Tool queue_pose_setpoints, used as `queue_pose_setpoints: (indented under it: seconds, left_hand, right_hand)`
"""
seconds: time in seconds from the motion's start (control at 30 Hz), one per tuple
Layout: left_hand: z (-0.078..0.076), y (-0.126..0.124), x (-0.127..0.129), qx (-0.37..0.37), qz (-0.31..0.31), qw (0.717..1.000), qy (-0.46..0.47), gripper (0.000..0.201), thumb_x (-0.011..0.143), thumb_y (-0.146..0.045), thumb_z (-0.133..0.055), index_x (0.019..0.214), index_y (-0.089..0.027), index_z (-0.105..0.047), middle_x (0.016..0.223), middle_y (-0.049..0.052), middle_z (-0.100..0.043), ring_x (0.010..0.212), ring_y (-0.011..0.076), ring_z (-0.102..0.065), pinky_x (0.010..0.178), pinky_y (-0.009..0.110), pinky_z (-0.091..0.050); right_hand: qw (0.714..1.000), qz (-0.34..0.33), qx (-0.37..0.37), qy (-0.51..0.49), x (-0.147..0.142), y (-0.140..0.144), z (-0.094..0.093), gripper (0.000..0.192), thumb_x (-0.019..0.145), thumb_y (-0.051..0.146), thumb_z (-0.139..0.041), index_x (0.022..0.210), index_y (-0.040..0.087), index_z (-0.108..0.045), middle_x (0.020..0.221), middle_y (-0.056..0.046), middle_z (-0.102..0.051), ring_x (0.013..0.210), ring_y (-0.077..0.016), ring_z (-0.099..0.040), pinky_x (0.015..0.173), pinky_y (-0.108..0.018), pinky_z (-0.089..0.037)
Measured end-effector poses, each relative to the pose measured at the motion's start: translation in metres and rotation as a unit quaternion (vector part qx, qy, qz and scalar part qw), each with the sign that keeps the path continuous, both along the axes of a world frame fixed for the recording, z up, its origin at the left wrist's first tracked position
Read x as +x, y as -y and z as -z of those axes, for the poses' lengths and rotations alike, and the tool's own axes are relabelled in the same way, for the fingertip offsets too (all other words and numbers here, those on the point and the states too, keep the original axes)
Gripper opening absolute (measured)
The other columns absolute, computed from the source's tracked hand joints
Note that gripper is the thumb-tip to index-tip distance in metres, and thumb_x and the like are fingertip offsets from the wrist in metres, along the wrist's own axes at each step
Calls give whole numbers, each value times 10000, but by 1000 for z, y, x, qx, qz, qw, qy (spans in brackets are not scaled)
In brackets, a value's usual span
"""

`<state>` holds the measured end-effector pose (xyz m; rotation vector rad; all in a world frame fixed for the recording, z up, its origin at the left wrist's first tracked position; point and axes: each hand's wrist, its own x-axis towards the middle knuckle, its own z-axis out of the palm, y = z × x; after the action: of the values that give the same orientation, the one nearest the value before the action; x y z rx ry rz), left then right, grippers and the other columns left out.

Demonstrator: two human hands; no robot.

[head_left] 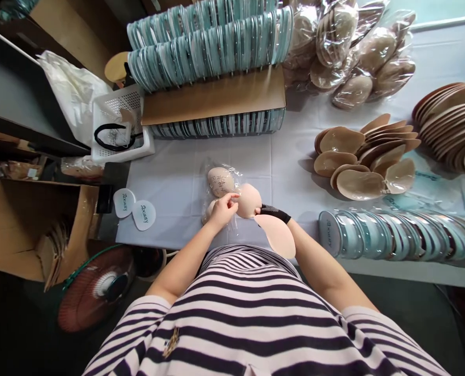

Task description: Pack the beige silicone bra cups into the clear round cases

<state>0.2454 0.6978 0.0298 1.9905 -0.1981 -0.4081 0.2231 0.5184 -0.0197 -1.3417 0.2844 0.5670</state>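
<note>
A pale pink stick-on bra hangs from my right hand point(272, 211), which wears a black glove or sleeve and grips it where its two cups meet. One cup point(249, 200) faces up over the table, and the other cup point(278, 236) droops toward my shirt. Beside the first cup is my left hand point(224, 210), its fingers bent together and one fingertip reaching the cup's edge; what they pinch is hidden. Under and behind the left hand lies a clear plastic bag point(236, 175) around a beige bra cup point(220, 181) with handwriting on it.
Round teal packages point(212, 49) stand in rows behind. Beige cups point(358, 156) are heaped at the right, near a row of clear-lidded cases point(397, 235). Two white printed cards point(143, 215) lie left, by a white basket point(148, 149). A fan point(95, 287) and carton point(16, 209) stand below.
</note>
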Motion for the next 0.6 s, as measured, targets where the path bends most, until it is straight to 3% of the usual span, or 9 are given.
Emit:
queue_pose_setpoints:
  seconds: [0.13, 0.23, 0.33, 0.43, 0.53, 0.6]
  left_hand:
    - [-10, -6, 0, 16, -1, 1000, 1, 381, 788, -196, -584, 1151, -211, -700, 595, -51, -520, 570, 112, -474, 626, 229, -419]
    - [-15, -4, -3, 27, 32, 999, -5, 397, 788, -184, -584, 1165, -202, -706, 600, -46, -530, 573, 111, -478, 631, 228, -432]
    - [-18, 2, -9, 40, 74, 996, -6, 438, 784, -140, -557, 1193, -210, -696, 618, -39, -539, 588, 118, -485, 646, 233, -437]
    - [-17, 6, -15, 85, 62, 994, 15, 512, 750, -87, -566, 1228, -240, -665, 662, -22, -563, 649, 147, -534, 699, 257, -448]
    - [-9, 3, -20, 162, 16, 985, 52, 573, 713, -52, -607, 1253, -245, -604, 877, 40, -637, 839, 212, -613, 794, 306, -466]
    - [-2, -3, -23, 216, 1, 975, 50, 493, 731, -95, -647, 1201, -231, -580, 1002, 78, -634, 939, 251, -624, 845, 343, -467]
  right_hand:
    - [984, -139, 104, -29, 1, 8, 14, 425, 679, 479, -747, 925, 142, -664, 881, -104, -725, 904, -235, -656, 807, -370, -534]
    - [981, -176, 75, 6, 17, 4, 22, 360, 680, 480, -750, 808, 154, -666, 845, -83, -723, 882, -231, -644, 892, -407, -521]
    - [989, -138, 0, 47, 44, -7, 27, 255, 691, 419, -757, 753, 189, -665, 865, -65, -729, 947, -241, -621, 998, -434, -469]
    - [995, -83, -32, 46, 65, -15, 28, 204, 753, 386, -721, 872, 224, -688, 993, -67, -731, 1058, -258, -602, 1016, -458, -457]
    - [996, -61, -42, 41, 70, -20, 28, 282, 787, 416, -683, 1004, 235, -687, 1095, -88, -711, 1133, -265, -586, 1008, -453, -465]
    - [998, -35, -42, 40, 68, -24, 28, 395, 801, 471, -654, 1107, 222, -661, 1130, -98, -699, 1166, -253, -572, 1023, -426, -460]
